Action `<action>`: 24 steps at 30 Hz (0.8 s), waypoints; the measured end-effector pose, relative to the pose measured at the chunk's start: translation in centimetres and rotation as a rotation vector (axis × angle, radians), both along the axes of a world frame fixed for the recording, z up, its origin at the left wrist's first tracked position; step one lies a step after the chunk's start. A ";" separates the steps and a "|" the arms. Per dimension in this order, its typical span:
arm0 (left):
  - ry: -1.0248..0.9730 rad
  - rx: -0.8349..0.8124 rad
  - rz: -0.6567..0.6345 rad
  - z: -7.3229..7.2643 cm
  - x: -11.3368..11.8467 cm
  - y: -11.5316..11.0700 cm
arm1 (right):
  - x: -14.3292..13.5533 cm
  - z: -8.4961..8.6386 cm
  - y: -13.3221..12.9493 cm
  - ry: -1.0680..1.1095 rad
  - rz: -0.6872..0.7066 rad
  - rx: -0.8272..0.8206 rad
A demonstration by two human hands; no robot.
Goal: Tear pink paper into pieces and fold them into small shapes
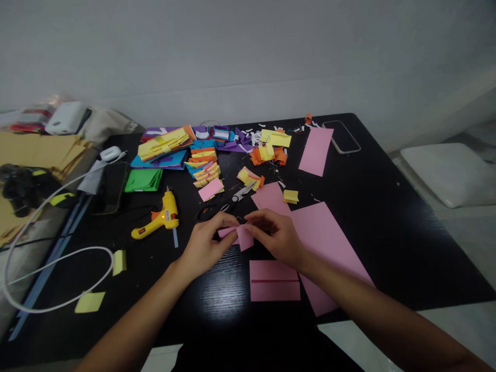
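Note:
A small folded piece of pink paper [245, 238] is pinched between both hands above the black table. My left hand [207, 245] grips its left side, thumb and fingers closed. On the other side, my right hand [277, 235] pinches the upper right edge. Just below lies a pink paper rectangle [275, 290] with a darker line across it. A large pink sheet [329, 248] extends beneath my right forearm, and a smaller pink piece [271, 196] lies behind my right hand. Scissors [243, 192] rest just beyond my fingers, their blades partly hidden.
Left of my hands lies a yellow glue gun [166, 213]. Folded paper stacks [166, 147], green paper [143, 180] and white scraps [256, 137] line the back of the black table [403, 227]. A white cable [58, 261] loops at left; a phone [341, 137] lies back right.

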State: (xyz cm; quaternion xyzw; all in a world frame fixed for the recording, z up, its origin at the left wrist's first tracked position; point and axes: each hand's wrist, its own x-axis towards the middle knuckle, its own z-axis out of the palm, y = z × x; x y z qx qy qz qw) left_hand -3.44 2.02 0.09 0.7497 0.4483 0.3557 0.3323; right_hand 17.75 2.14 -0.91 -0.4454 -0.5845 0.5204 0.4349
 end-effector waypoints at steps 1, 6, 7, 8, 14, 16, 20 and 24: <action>-0.006 -0.012 -0.011 0.0 0.1 -0.1 | 0.0 0.0 0.0 -0.027 0.005 0.019; -0.013 -0.043 -0.051 0.4 0.6 -0.5 | 0.2 0.1 0.2 -0.151 0.048 0.139; -0.014 -0.048 -0.057 0.5 0.6 -0.5 | 0.2 0.2 0.3 -0.169 0.063 0.158; -0.014 -0.050 -0.063 0.5 0.6 -0.5 | 0.3 0.2 0.3 -0.180 0.072 0.169; -0.009 -0.045 -0.036 0.5 0.3 -0.4 | 0.2 0.3 0.3 -0.181 0.067 0.132; 0.001 -0.030 -0.028 0.5 0.2 -0.3 | 0.1 0.3 0.3 -0.179 0.086 0.115; 0.035 -0.016 -0.015 0.3 0.2 -0.3 | 0.2 0.4 0.2 -0.178 0.124 0.117; 0.020 -0.032 0.021 0.1 0.2 -0.3 | 0.3 0.4 0.3 -0.172 0.115 0.109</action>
